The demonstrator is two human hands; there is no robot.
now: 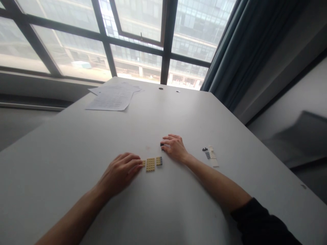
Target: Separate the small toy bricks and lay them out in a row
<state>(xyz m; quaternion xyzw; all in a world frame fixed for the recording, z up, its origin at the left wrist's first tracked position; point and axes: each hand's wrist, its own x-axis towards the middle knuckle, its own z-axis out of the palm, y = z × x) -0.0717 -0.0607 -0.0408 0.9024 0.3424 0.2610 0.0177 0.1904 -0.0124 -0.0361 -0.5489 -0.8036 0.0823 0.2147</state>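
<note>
A tan studded plate (150,164) lies flat on the white table (76,170), with a small grey-and-tan piece (159,161) joined at its right side. My left hand (122,172) rests palm down, its fingertips touching the plate's left end. My right hand (174,147) lies just beyond and to the right of the plate, fingers curled down over a small dark piece (161,145) that mostly hides under them.
A few loose pieces lie to the right: a white strip (213,157), a grey bit (207,155) and a black bit (204,149). Printed paper sheets (112,97) sit at the far left of the table. Windows and a dark curtain (240,54) stand behind.
</note>
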